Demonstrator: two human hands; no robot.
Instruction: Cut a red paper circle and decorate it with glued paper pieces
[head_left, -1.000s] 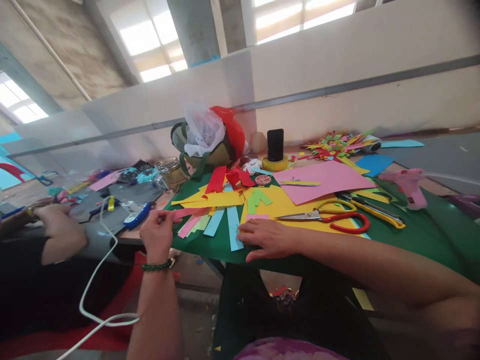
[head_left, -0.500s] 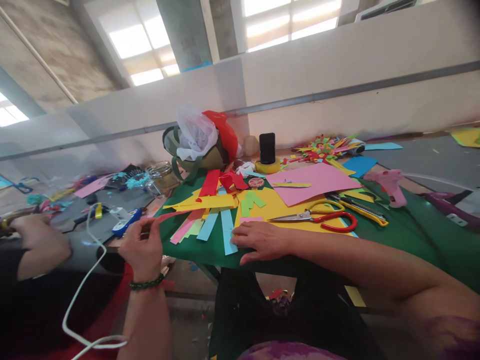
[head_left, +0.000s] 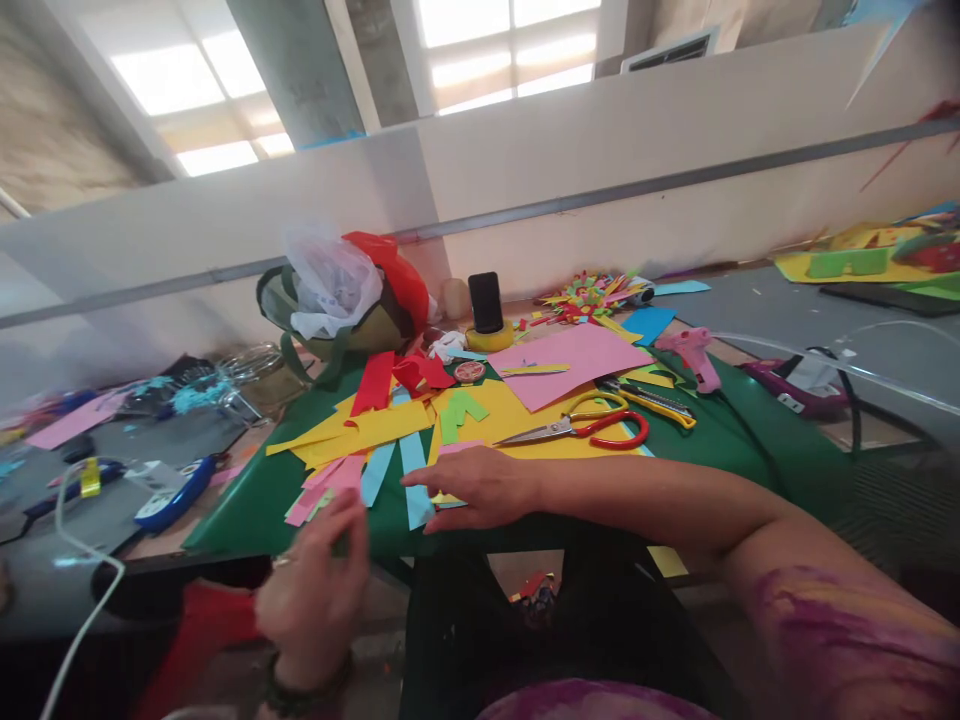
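Note:
My left hand (head_left: 319, 575), blurred by motion, hovers at the front edge of the green mat (head_left: 247, 500), close to several pink paper strips (head_left: 330, 478). Its fingers look drawn together, but whether a strip is between them I cannot make out. My right hand (head_left: 484, 487) is open, thumb and fingers apart, over the front of the mat. Its fingertips reach a light blue paper strip (head_left: 415, 465). Beyond it lie yellow sheets (head_left: 487, 400), green paper strips (head_left: 454, 412) and scissors (head_left: 570, 425) with red and yellow handles.
A pink sheet (head_left: 570, 350), a utility knife (head_left: 660, 403) and a pink glue gun (head_left: 694, 355) lie to the right. At the back are a bag (head_left: 337, 325), a phone (head_left: 485, 302) on a yellow roll and a paper-strip pile (head_left: 589, 293). A white cable (head_left: 90, 550) hangs at left.
The view has swung right. My left hand, earlier pinching a pinkish-red paper strip out to the left, has come in toward my right hand. My right hand's fingers have shifted left over the blue strip.

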